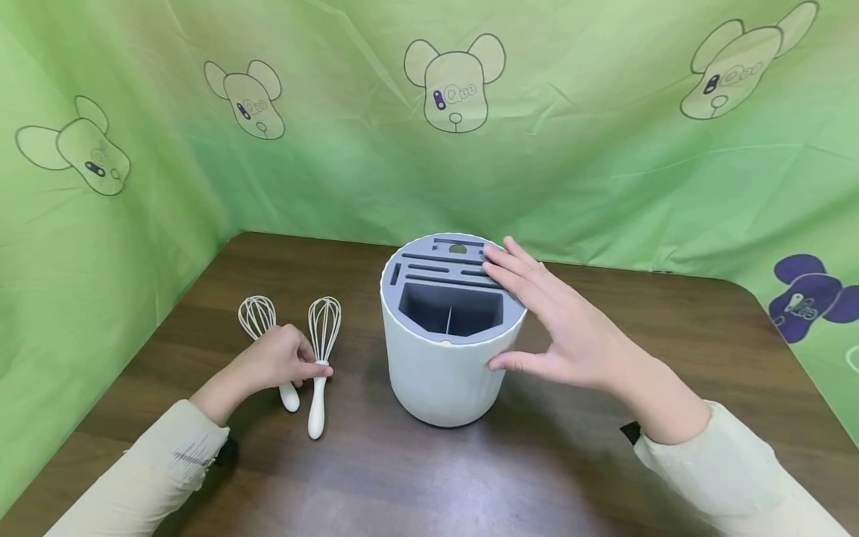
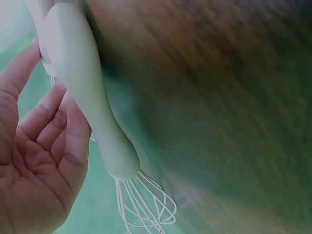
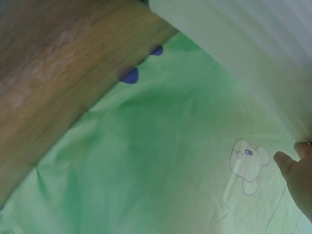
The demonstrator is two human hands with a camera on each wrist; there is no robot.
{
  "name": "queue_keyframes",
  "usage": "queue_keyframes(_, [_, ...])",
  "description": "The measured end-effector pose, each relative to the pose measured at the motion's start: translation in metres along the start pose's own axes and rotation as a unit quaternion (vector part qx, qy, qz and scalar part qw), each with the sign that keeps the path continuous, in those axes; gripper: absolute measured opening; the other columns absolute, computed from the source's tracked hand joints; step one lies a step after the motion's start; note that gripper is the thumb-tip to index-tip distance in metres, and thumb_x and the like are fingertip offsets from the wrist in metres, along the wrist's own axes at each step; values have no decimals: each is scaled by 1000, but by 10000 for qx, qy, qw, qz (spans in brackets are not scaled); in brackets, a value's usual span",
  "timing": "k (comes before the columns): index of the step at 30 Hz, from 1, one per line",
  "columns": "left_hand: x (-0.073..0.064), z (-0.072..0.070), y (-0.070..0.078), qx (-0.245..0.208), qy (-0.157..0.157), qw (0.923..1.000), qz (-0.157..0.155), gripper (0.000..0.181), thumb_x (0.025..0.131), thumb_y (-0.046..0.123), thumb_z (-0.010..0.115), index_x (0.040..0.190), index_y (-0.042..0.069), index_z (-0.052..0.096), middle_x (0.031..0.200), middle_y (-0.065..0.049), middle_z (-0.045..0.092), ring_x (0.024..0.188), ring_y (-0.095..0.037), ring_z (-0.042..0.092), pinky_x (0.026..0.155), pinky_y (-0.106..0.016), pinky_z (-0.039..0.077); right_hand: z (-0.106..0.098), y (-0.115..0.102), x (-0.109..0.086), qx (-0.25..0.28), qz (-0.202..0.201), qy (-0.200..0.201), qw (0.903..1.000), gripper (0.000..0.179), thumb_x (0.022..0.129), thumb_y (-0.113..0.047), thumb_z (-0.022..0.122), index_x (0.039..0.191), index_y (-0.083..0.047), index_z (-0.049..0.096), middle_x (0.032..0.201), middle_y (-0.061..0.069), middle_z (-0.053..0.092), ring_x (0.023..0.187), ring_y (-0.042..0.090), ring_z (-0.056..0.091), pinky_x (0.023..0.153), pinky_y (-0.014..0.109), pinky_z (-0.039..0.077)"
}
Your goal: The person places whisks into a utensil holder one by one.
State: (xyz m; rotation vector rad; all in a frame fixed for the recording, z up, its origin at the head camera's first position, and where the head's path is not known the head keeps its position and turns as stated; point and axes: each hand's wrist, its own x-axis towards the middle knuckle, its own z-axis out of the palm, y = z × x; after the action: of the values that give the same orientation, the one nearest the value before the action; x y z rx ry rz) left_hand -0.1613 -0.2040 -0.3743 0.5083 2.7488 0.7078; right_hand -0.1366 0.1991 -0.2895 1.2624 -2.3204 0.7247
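Two white whisks lie side by side on the table, left of the utensil holder. My left hand (image 1: 278, 358) pinches the right-hand whisk (image 1: 318, 403) near the top of its handle, thumb in front. The other whisk (image 1: 290, 397) passes beneath this hand, so its middle is hidden in the head view. In the left wrist view a whisk handle (image 2: 80, 73) looms close beside the curled fingers (image 2: 73, 131). A white round utensil holder (image 1: 443, 388) with a grey slotted insert (image 1: 456, 274) stands upright. My right hand (image 1: 570, 328) rests straight fingers on its right rim, thumb against its side.
The brown wooden table (image 1: 570, 470) has rounded back corners. A green cloth (image 1: 335, 149) printed with mouse-like heads hangs behind and at both sides. The insert has narrow slots at the back and a divided larger opening in front.
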Motion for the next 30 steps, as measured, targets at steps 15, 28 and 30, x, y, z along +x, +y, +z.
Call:
queue_keyframes(15, [2, -2, 4, -301, -216, 9981, -485, 24, 83, 30, 79, 68, 13, 74, 54, 2, 68, 52, -8, 67, 62, -26, 51, -19, 4, 10, -920, -160, -828, 9922, 99, 81, -71, 64, 153, -8, 37, 159, 9, 39, 152, 27, 28, 115, 58, 34])
queue_keyframes(28, [3, -6, 2, -936, -285, 9921, -788, 23, 86, 19, 77, 70, 3, 72, 56, -4, 69, 51, -12, 68, 53, -25, 53, -16, 5, 17, -621, -262, -1109, 9916, 100, 80, -66, 70, 153, -6, 35, 160, 11, 35, 153, 29, 24, 123, 42, 26])
queue_keyframes(30, [2, -7, 0, -999, -263, 9916, -777, 22, 87, 18, 76, 71, 3, 72, 56, -4, 69, 51, -12, 68, 52, -26, 54, -15, 5, 16, -583, -281, -1093, 9919, 101, 79, -64, 73, 153, -7, 35, 160, 11, 35, 153, 29, 24, 124, 36, 23])
